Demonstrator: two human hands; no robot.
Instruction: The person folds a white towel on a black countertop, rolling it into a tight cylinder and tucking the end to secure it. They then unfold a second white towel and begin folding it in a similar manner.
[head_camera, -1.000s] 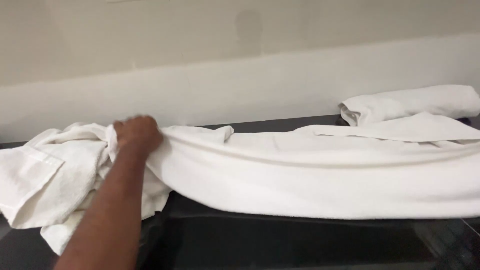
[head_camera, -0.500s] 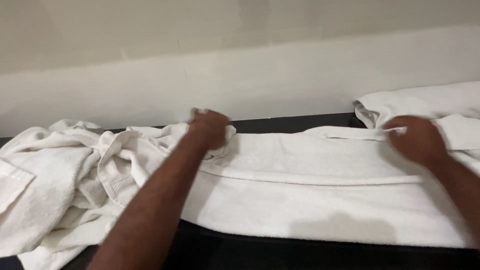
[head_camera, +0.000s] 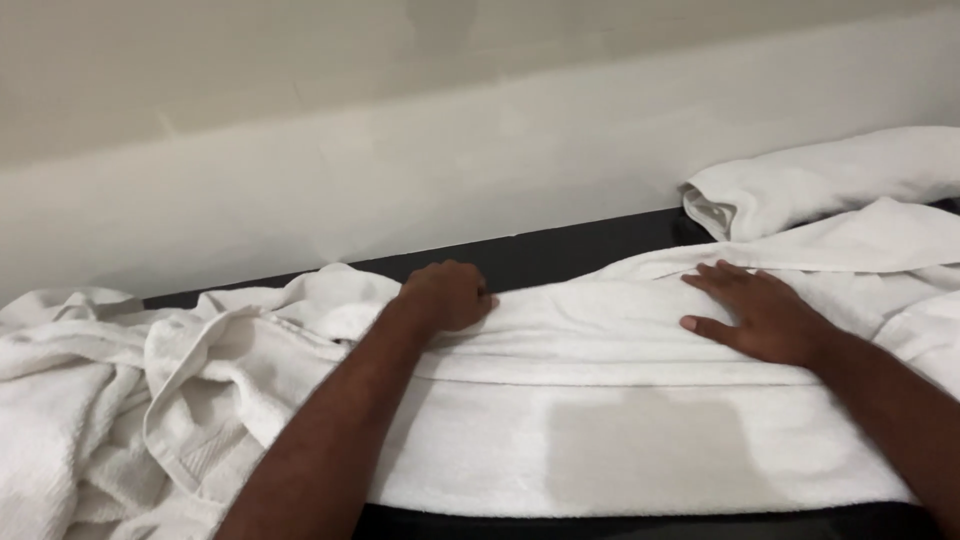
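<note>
Since half a second ago: left hand (head_camera: 447, 295) shifted from the bunched end toward the middle of the folded white robe (head_camera: 620, 400), right hand (head_camera: 762, 315) slid leftward off the far end onto the upper fold; view drawn closer. Now curled, knuckles up, the left hand's fingers tucked together and pressing on the top ridge of the fold; whether any cloth is pinched beneath cannot be told. Spread flat, the right hand's fingers apart, palm down, smoothing the same ridge nearer the right end, gripping nothing. Stretched lengthwise along the dark counter (head_camera: 560, 250), the robe, its long body doubled over into a tidy band with a straight lower edge near the front and one crease line running between the two hands. Crumpled at the left, a loose heap of white cloth (head_camera: 120, 400), seemingly the unfolded end or sleeves of the same garment, though the join is hidden under the left forearm. Rolled and set apart at the far right, against the pale wall (head_camera: 400, 150), another white towel or robe (head_camera: 830, 180). Judged by the lie of things: long fold made and being flattened; left-hand heap not yet straightened or folded in; band not yet folded across into a compact stack. Roughly partway, more left than done.
</note>
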